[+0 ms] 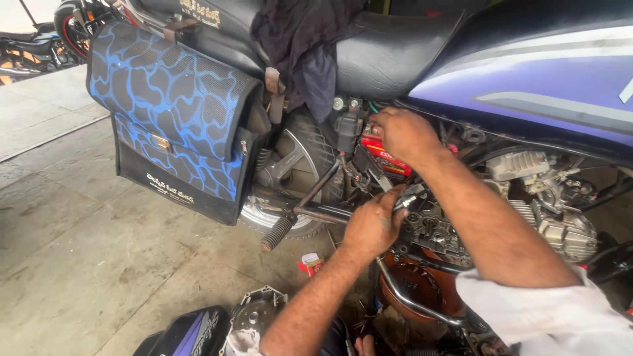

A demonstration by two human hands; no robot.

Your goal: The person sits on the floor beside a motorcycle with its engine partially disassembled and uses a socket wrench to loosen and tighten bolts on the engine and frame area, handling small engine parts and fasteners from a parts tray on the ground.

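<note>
A blue-purple motorcycle (541, 72) stands side-on with its side cover off and the engine (560, 217) exposed. My right hand (403, 135) reaches into the frame by the red battery (386, 158), fingers curled on something hidden behind them. My left hand (372, 227) sits lower, closed around a metal tool (409, 199) whose tip points at the open engine parts. A rubber-tipped kick lever (280, 231) sticks out just left of that hand.
A black and blue saddlebag (175, 112) hangs beside the rear wheel (290, 171). A dark cloth (303, 46) lies over the seat. A removed metal cover (254, 316) and a small red packet (310, 264) lie on the concrete floor (79, 250). Another motorcycle (26, 49) stands far left.
</note>
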